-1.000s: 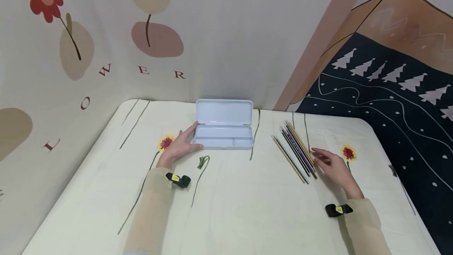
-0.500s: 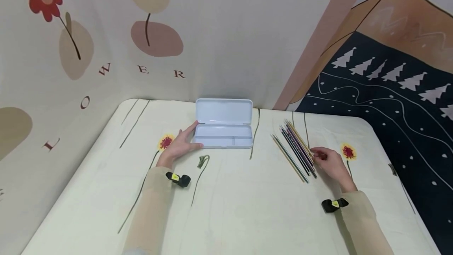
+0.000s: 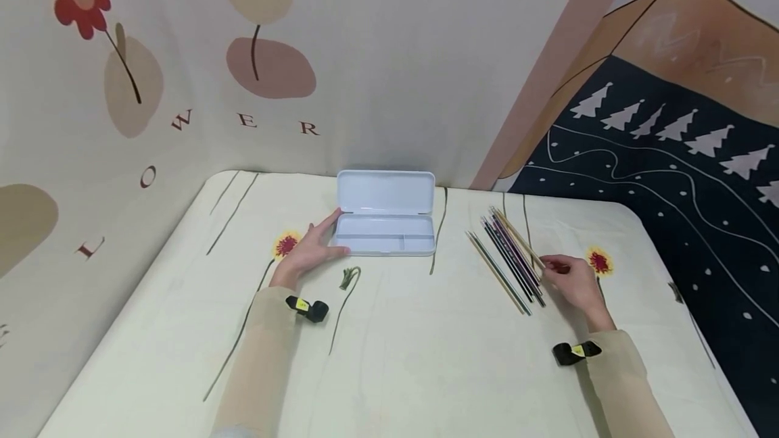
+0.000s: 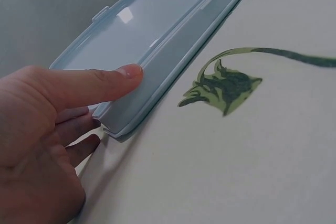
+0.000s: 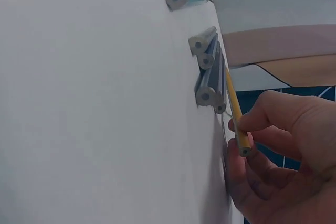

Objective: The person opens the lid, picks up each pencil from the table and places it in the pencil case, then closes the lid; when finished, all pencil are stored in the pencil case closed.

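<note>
A pale blue pencil case [image 3: 386, 192] stands with its lid up near the table's back edge, its compartments bare. My left hand [image 3: 310, 252] holds its left end, thumb on the front wall and fingers round the side, as the left wrist view shows with the thumb [image 4: 105, 83]. To the right, my right hand [image 3: 575, 282] pinches the near end of a yellow pencil [image 5: 234, 98] between thumb and fingers. That end is raised, and its far end leans over a bundle of dark and purple pencils [image 3: 512, 259]. Another small group of pencils [image 3: 499, 274] lies just left of these.
The white tablecloth [image 3: 414, 350] carries printed flowers and stems, one green print [image 4: 223, 87] lying in front of the case. A printed curtain [image 3: 389, 73] rises behind the table. At the right hangs a dark cloth [image 3: 669, 174] with white trees.
My right hand has closed its fingertips on the yellow pencil and drawn its near end up and to the right, away from the bundle. The left hand and the case have stayed put.
</note>
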Available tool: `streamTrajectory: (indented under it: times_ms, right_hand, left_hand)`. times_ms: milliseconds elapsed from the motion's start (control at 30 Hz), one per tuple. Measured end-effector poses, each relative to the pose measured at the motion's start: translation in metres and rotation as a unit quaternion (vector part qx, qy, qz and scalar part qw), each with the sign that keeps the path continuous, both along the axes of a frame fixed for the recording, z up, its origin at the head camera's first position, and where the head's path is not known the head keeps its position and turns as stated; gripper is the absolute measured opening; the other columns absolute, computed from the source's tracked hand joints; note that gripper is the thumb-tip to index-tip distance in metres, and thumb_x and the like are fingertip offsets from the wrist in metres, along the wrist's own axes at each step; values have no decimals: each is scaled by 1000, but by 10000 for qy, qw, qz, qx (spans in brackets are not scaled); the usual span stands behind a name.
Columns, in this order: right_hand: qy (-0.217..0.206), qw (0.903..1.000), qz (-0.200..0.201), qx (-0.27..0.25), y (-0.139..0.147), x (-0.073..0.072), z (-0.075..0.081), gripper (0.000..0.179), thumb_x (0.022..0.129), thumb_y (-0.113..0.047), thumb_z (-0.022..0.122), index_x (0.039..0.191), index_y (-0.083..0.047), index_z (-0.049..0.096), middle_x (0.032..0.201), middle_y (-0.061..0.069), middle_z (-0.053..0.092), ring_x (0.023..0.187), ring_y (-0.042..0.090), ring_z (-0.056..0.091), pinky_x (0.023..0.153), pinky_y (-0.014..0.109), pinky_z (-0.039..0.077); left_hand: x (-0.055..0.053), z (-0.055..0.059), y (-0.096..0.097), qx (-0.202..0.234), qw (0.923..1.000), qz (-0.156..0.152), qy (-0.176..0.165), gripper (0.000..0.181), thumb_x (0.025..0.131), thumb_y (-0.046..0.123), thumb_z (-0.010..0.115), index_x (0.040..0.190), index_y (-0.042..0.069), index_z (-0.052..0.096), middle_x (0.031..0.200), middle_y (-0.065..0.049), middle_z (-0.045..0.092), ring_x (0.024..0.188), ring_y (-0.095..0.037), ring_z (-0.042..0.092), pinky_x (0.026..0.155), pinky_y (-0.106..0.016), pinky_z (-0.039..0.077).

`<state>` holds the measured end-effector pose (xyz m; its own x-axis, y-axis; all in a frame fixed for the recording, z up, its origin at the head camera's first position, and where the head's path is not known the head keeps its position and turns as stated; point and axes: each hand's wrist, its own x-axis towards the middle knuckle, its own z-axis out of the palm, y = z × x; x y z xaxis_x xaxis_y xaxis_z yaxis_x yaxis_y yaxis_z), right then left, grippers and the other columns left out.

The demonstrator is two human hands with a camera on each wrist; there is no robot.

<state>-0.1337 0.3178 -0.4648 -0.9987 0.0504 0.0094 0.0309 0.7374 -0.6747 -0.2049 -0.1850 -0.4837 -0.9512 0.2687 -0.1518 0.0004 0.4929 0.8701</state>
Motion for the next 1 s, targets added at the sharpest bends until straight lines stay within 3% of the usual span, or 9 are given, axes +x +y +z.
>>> streamTrajectory:
  times_ms: [467,833,1000]
  right_hand:
    - [52,9989,-388,-261,-2,0,1,28,90,1,57,116,9,64,98,22,65,80,20,54,56,20,45]
    - [360,9971,-26,-671,-13,-1,7,28,91,1,55,117,8,65,101,23,65,78,1,53,63,13,46]
    - [506,9961,107,-713,-22,-7,5,26,91,2,56,115,8,66,98,22,64,77,2,54,64,13,47]
  left_hand:
    - [1,-1,0,-73,9999,80,-85,91,84,15,75,155,16,20,160,-11,14,142,-39,-14,112,-59,-7]
    - [2,0,1,-142,9998,108,-131,90,84,16,74,156,17,19,160,-10,13,142,-39,-14,112,-60,-6]
    - [1,0,1,-160,9999,53,-13,90,84,14,74,155,15,20,160,-11,15,144,-37,-9,113,-56,-8]
